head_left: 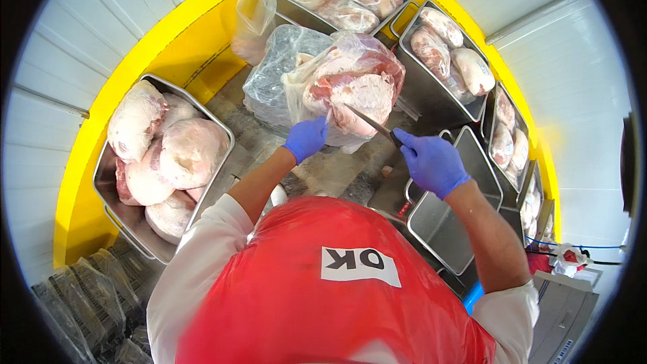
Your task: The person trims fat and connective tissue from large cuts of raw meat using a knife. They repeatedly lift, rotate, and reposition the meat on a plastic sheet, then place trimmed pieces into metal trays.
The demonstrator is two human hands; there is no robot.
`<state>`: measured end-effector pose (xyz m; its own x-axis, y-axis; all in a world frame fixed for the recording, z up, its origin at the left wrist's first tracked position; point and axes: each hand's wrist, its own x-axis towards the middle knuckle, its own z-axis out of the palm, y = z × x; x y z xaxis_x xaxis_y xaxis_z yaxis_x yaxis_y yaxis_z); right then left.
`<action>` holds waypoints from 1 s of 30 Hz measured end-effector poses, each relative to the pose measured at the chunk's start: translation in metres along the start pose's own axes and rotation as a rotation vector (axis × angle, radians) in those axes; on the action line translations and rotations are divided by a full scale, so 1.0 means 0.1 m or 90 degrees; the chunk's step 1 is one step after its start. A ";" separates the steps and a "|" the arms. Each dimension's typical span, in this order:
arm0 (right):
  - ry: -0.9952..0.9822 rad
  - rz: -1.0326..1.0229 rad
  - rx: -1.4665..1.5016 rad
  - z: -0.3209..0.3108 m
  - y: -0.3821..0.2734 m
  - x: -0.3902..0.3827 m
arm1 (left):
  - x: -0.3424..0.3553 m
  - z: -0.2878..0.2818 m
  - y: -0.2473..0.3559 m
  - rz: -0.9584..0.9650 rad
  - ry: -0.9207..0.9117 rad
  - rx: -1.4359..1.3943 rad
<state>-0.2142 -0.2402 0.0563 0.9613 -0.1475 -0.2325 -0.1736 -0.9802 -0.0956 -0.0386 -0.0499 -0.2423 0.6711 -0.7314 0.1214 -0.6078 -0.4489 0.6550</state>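
Observation:
A large piece of pale, fatty raw meat [364, 98] sits partly wrapped in a clear plastic bag [296, 87], in front of me. My right hand [431, 162], in a purple glove, is closed around the handle of a knife [371, 121]. The blade points up and left, its tip at the meat's near face. My left hand [306, 140], gloved alike, is closed at the meat's lower left edge, pinching what looks like the bag's edge. Its fingertips are partly hidden.
At left, a metal bin [226, 155] holds several bare pieces of meat. Bagged meat fills metal bins [404, 44] at the back and right. An unfilled metal tub [455, 229] stands by my right forearm. Folded plastic bags [266, 94] lie behind my left hand. A yellow wall [195, 47] curves around.

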 end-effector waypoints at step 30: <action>-0.491 0.058 0.266 -0.34 1.54 2.08 | -0.27 -0.33 -0.56 -0.113 0.120 -0.060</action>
<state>-0.0339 -0.4262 0.0262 0.5538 0.0560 -0.8308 -0.4519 -0.8178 -0.3563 -0.0087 0.0122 -0.2580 0.8365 -0.5325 0.1294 -0.4371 -0.5058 0.7437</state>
